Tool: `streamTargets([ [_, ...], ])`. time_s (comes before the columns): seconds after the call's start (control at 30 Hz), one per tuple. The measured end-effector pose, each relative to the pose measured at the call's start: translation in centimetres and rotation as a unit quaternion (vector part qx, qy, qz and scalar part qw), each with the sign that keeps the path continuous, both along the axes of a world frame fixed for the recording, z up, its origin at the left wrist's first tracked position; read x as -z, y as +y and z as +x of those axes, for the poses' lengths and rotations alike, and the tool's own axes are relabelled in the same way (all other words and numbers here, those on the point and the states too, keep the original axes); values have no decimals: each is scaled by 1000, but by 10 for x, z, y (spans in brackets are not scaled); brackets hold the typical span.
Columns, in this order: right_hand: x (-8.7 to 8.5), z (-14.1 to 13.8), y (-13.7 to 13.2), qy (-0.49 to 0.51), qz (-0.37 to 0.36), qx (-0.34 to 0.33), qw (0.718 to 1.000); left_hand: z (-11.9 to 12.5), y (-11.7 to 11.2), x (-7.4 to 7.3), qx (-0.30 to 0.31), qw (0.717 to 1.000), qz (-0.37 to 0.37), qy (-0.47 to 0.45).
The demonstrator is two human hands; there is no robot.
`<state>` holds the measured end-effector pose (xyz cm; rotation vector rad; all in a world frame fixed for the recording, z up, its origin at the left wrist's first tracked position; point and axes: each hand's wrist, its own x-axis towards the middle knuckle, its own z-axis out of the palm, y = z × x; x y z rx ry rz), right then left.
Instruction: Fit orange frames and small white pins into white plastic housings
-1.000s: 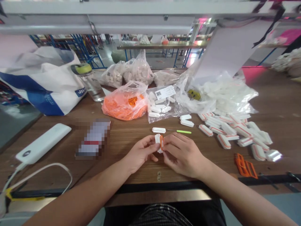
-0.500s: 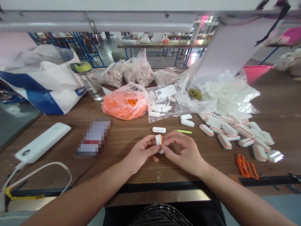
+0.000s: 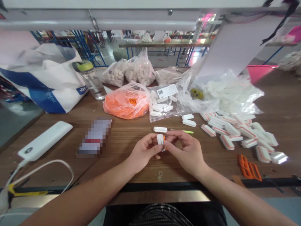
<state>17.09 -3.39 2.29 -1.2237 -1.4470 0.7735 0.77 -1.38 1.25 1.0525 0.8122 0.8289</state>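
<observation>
Rotated slightly since earlier, the white plastic piece [image 3: 160, 139] stays pinched between left hand [image 3: 144, 151] and right hand [image 3: 185, 152].

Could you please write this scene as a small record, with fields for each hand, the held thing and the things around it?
left hand: pinches a white plastic piece
right hand: pinches the same piece near its orange part
nearby: white bar on a green-handled pick
rest: orange-striped white pieces, orange plastic bag, white power bank
</observation>
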Motion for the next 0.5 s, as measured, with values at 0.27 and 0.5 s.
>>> streamTargets([
  [0.27,-4,0,-3,-105,67,-16,992,0,1,-1,-5,1000,11,16],
  [0.5,-4,6,1,-121,134,-68,981,-1,1,2,22,1000,17,12],
])
